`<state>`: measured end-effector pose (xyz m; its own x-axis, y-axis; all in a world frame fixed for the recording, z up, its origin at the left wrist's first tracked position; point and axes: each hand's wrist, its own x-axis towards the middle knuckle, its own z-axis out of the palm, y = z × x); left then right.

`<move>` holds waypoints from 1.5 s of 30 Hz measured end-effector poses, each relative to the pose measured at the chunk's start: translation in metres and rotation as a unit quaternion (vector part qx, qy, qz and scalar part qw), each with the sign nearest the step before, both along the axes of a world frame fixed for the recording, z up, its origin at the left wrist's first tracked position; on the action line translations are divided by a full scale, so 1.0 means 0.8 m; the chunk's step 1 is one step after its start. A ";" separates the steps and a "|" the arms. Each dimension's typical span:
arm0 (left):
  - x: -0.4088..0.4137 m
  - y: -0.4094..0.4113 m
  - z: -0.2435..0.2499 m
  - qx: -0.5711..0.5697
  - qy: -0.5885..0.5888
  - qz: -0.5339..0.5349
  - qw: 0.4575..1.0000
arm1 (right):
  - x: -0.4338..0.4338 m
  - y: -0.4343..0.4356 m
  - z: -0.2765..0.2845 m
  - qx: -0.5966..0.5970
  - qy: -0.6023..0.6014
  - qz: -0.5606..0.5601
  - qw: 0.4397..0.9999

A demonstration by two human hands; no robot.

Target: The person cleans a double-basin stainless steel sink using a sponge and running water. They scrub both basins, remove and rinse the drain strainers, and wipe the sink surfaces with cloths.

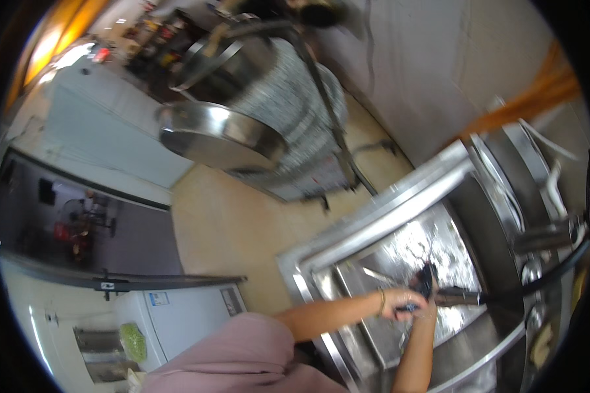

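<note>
Both hands meet over a stainless steel sink basin (361,299), below the end of a metal faucet spout (457,296). My left hand (404,303), with a bracelet at its wrist, closes around a dark utensil (427,276). Blur hides the utensil's exact kind. A thin shiny metal strip (376,275) shows beside it. My right hand (431,287) reaches up from below and crosses against the left hand. Its fingers are mostly hidden by the utensil and blur. Water glints on the basin floor (423,240), with small greenish bits in it.
A black hose (545,280) runs to the spout. Beyond the sink stands a machine with a speckled grey body (295,98) and a wide steel pan (221,137). At left are a doorway (128,236) and a white appliance (187,314) with a green bag (133,342).
</note>
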<state>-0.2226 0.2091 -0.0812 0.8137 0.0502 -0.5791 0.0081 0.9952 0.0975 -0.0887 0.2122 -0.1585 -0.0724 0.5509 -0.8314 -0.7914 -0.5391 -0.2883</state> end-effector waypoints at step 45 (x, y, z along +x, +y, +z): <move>-0.031 0.000 -0.074 -0.031 0.155 0.152 0.976 | -0.107 -0.039 0.099 0.123 -0.741 0.123 0.648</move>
